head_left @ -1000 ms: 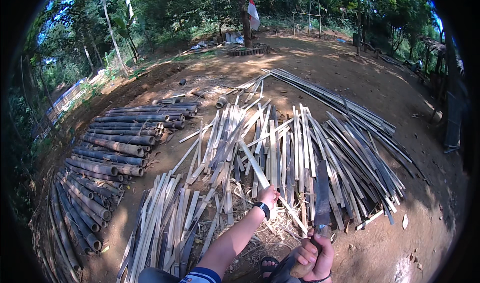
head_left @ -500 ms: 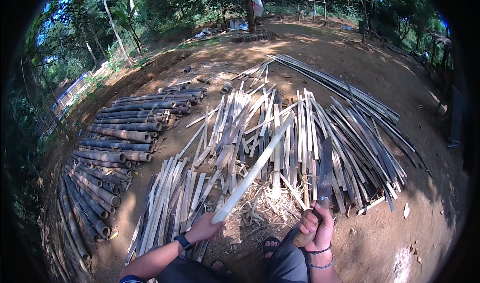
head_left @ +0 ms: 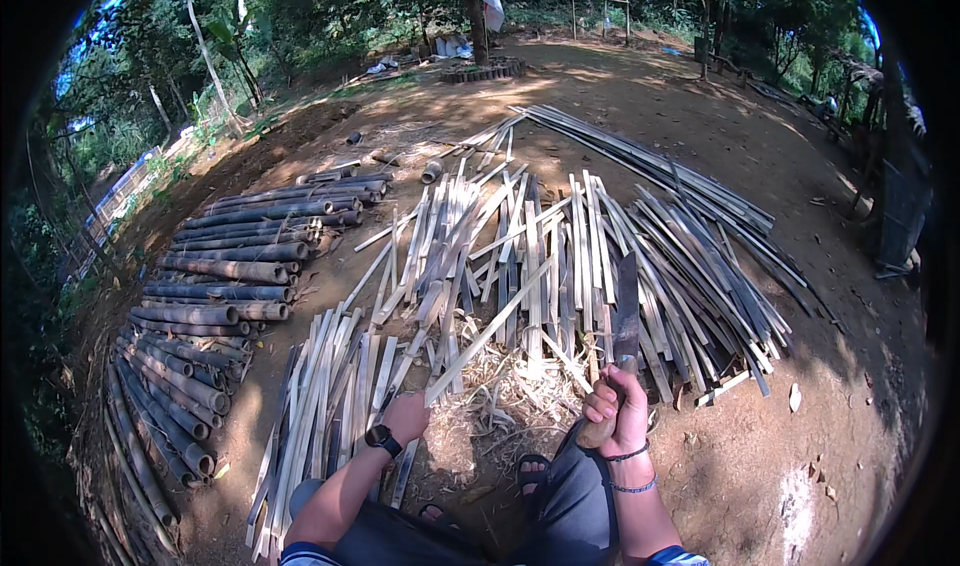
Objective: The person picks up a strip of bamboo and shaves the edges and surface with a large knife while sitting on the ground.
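My left hand (head_left: 406,419), with a dark watch on its wrist, is closed at the lower end of a pale bamboo strip (head_left: 488,334). The strip slants up and away to the right, over the shavings and the heap of split pieces. In my right hand (head_left: 618,413) is a machete (head_left: 626,316), gripped by its thick wooden handle with the dark blade pointing up and away. The blade stands apart from the held strip. Curly bamboo shavings (head_left: 505,396) lie on the ground between my hands, beyond my sandalled feet.
Split bamboo strips (head_left: 330,396) lie in heaps ahead and to the left, with darker strips (head_left: 690,286) on the right. Whole bamboo poles (head_left: 225,266) are stacked at the far left. Beyond the bare soil (head_left: 620,96) stand trees and a red-and-white flag (head_left: 490,1).
The held strip has come lower and shows a narrower face. My left hand has shifted slightly up and in the picture; the machete is lower against the heap. The whole view has shifted a little.
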Motion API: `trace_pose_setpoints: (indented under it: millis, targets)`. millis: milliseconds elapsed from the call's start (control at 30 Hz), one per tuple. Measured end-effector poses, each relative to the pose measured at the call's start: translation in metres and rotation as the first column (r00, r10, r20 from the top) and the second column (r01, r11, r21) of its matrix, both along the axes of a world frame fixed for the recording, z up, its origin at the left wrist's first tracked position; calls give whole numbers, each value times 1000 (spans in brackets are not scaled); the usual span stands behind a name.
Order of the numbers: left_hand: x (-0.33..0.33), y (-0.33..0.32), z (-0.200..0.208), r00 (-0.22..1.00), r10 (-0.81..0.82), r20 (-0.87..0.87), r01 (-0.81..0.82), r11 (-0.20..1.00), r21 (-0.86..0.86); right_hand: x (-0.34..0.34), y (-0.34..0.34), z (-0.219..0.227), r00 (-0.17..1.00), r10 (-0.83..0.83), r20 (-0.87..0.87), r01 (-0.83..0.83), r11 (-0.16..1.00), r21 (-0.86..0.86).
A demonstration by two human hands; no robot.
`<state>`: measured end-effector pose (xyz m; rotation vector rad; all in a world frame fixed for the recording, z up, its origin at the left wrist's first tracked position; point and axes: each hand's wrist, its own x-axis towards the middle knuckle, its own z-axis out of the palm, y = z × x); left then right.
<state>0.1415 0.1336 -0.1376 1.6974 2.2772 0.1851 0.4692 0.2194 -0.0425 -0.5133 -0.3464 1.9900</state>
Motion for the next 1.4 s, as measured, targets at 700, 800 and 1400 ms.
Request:
trace_pose_setpoints:
  millis: [700, 800, 1400]
  targets:
    - [-14, -243, 231, 191, -164, 968, -221, 954, 205, 18, 19, -17, 998, -6, -66, 6, 1000, 1]
    - [-12, -253, 222, 523, -125, 843, -333, 880, 338, 12, 19, -20, 996, 19, -83, -20, 1000, -8]
    - [-19, -118, 280, 838, -334, 432, -545, -450, 708, 20, 39, -41, 920, 27, 390, -87, 987, 136]
